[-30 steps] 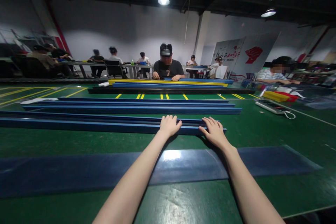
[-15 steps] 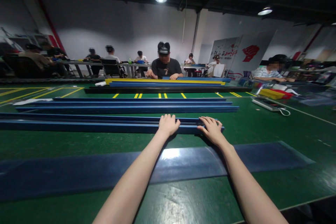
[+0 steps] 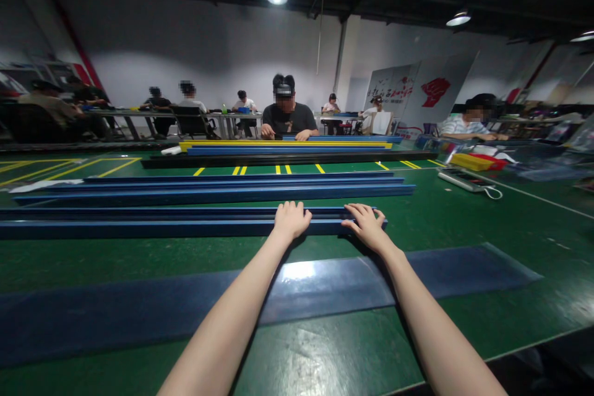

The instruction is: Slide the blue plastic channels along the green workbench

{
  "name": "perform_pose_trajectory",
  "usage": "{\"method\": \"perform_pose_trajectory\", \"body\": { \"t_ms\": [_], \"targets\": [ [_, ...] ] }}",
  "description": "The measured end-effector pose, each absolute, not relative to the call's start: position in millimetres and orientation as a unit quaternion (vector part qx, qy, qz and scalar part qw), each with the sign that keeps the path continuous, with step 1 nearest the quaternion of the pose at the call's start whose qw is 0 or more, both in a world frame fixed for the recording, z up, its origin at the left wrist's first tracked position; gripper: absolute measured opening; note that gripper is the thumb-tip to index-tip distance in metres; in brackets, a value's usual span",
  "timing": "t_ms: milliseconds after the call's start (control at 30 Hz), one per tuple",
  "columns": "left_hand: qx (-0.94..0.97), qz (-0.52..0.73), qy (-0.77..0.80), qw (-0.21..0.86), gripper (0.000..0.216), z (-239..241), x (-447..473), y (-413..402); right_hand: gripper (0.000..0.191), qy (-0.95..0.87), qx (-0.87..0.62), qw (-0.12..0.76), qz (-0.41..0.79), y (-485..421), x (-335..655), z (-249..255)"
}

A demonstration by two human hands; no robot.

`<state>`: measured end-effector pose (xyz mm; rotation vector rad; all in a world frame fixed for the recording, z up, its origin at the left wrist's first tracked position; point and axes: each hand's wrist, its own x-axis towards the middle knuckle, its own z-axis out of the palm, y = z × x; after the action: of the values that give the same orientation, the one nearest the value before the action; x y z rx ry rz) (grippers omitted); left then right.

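Observation:
A long blue channel-shaped strip (image 3: 185,228) lies across the green table in front of me, its left end outside the view. Over its right part rests my left hand (image 3: 292,221), closed on it with the fingers across the top. My right hand (image 3: 366,223) grips the same strip at its right end, fingers bent over the far side and thumb toward the near side. Between the strip and me, a clear bluish plastic sheet (image 3: 320,288) lies flat, passing under both forearms.
More blue strips (image 3: 223,192) lie just beyond. Farther back are a black strip (image 3: 288,159) and a yellow strip (image 3: 288,145), before a seated person (image 3: 290,119). To the right are a white power strip (image 3: 464,181) and a yellow tray (image 3: 471,162).
The whole view has shifted slightly, so everything appears a little farther left. Both hands keep their places on the blue strip.

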<state>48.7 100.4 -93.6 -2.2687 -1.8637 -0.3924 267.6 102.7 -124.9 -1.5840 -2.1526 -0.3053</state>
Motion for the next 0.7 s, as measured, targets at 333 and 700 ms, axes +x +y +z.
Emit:
{"method": "perform_pose_trajectory", "body": {
  "t_ms": [333, 700],
  "targets": [
    [-0.765, -0.133, -0.622, 0.102, 0.04, -90.9, 29.7, 95.6, 0.043, -0.784, -0.577, 0.216, -0.077, 96.2, 248.2, -117.1],
    [-0.77, -0.129, -0.615, 0.107, 0.04, -90.8, 20.9, 97.1, 0.048, -0.796, -0.572, 0.173, -0.098, 91.7, 240.6, -114.9]
  ]
}}
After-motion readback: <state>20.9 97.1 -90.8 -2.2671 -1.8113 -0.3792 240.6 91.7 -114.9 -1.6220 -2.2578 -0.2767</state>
